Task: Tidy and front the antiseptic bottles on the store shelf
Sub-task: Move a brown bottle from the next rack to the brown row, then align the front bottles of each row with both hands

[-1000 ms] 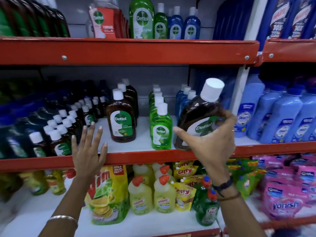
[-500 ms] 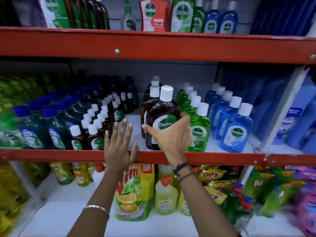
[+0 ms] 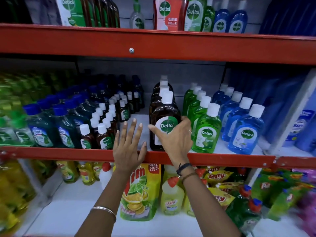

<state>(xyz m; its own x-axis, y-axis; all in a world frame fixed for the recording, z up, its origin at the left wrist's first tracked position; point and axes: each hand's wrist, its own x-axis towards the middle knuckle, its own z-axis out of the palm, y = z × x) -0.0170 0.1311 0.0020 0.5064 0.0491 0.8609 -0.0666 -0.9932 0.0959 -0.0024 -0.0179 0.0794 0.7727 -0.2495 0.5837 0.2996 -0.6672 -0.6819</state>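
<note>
Fingers (image 3: 183, 121) of our right hand (image 3: 174, 139) wrap around the front of a large brown Dettol bottle (image 3: 163, 117), thumb across its label, fingers curled around its right side. We see the bottle standing upright at the front edge of the middle shelf (image 3: 222, 159), at the head of a row of matching brown bottles, with a row of green bottles (image 3: 206, 132) just beside it on the right and blue bottles (image 3: 246, 132) further right. Our left hand (image 3: 128, 147) is spread flat with fingers apart, gripping nothing, over the bare gap between the big bottle and the small brown bottles (image 3: 104, 134).
</note>
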